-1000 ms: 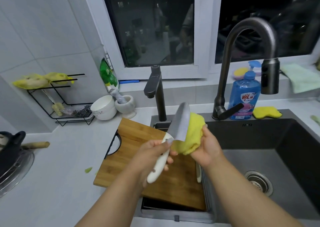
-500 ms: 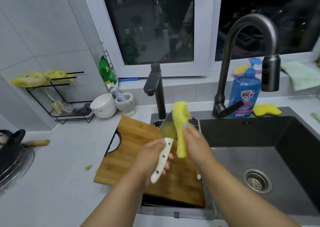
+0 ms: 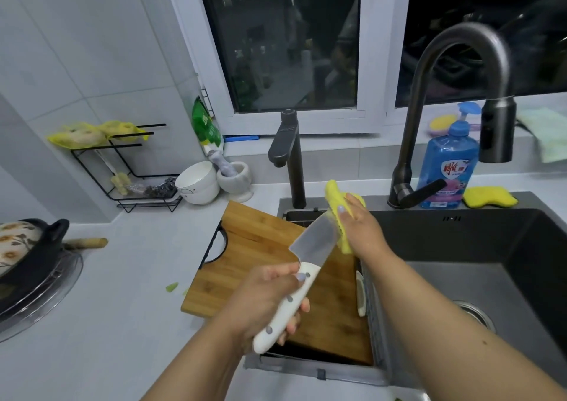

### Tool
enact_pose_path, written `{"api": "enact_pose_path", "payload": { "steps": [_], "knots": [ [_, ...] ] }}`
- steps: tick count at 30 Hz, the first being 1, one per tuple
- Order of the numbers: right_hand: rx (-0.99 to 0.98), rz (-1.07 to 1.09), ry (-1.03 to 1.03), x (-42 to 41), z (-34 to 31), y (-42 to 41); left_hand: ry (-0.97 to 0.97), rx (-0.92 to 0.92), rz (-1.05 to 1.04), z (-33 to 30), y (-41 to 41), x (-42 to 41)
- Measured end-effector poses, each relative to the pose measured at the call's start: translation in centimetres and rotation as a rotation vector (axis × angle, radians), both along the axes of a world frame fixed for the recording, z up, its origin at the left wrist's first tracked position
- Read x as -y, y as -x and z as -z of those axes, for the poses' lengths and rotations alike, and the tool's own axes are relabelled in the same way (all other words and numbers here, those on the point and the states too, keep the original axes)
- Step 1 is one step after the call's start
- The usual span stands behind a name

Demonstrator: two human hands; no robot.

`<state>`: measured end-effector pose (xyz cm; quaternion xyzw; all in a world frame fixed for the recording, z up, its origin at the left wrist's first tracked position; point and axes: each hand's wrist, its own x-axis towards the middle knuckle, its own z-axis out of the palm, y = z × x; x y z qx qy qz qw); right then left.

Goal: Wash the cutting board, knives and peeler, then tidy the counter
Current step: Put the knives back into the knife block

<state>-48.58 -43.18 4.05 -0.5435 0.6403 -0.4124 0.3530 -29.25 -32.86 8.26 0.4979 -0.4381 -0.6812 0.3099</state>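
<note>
My left hand [image 3: 267,305] grips the white riveted handle of a broad-bladed knife [image 3: 313,244], blade pointing up and to the right. My right hand [image 3: 362,229] holds a yellow sponge cloth [image 3: 336,198] folded against the blade's far edge near the tip. Both are above the wooden cutting board [image 3: 254,247], which lies half on the counter and half over the sink's left compartment. A second white-handled utensil [image 3: 361,296] lies at the board's right edge, mostly hidden.
The dark sink [image 3: 478,278] with its drain [image 3: 475,314] is on the right, under a tall faucet [image 3: 454,94]. Blue soap bottle [image 3: 448,167] and yellow sponge [image 3: 491,196] stand behind it. White bowl [image 3: 196,183], mortar [image 3: 236,180], wire rack [image 3: 132,167] and a black pot [image 3: 27,247] sit left.
The knife blade has tilted flatter and to the right. My right hand slid the sponge cloth along the blade toward its tip, further from me.
</note>
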Motion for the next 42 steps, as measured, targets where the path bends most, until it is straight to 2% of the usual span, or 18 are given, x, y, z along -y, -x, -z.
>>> {"api": "enact_pose_path", "payload": {
  "steps": [4,6,11,15,19,23,28,33,37,42],
  "knots": [
    [0.414,0.225,-0.193,0.5,1.9,0.6,-0.007,0.002,-0.053,-0.2,-1.4,-0.7],
    [0.511,0.250,-0.269,0.2,2.8,0.0,0.015,-0.015,-0.080,-0.4,-2.0,-0.6],
    [0.480,0.245,-0.352,-0.4,3.5,-2.0,0.024,0.009,-0.144,-0.5,-2.9,-0.4],
    [0.447,0.262,-0.392,2.0,7.3,-1.5,-0.021,-0.037,-0.196,-0.2,-3.2,-0.3],
    [0.298,0.109,-0.400,-0.6,3.3,-3.5,-0.077,-0.047,-0.290,0.3,-3.3,0.0],
    [0.101,-0.043,-0.315,-1.7,2.6,-3.7,-0.094,0.016,-0.357,0.6,-3.6,0.9],
    [-0.110,-0.135,-0.195,-2.8,0.5,-4.9,-0.153,-0.069,-0.392,-0.3,-3.9,2.2],
    [0.015,-0.385,0.136,-5.0,-2.6,-7.1,-0.161,-0.207,-0.441,-0.9,-4.1,3.4],
    [-0.063,-0.534,0.446,-6.7,-5.4,-8.9,-0.151,-0.260,-0.442,-1.8,-5.0,4.1],
    [-0.215,-0.534,0.707,-6.2,-6.8,-11.3,-0.127,-0.248,-0.395,-3.5,-5.9,4.4]
  ]
}}
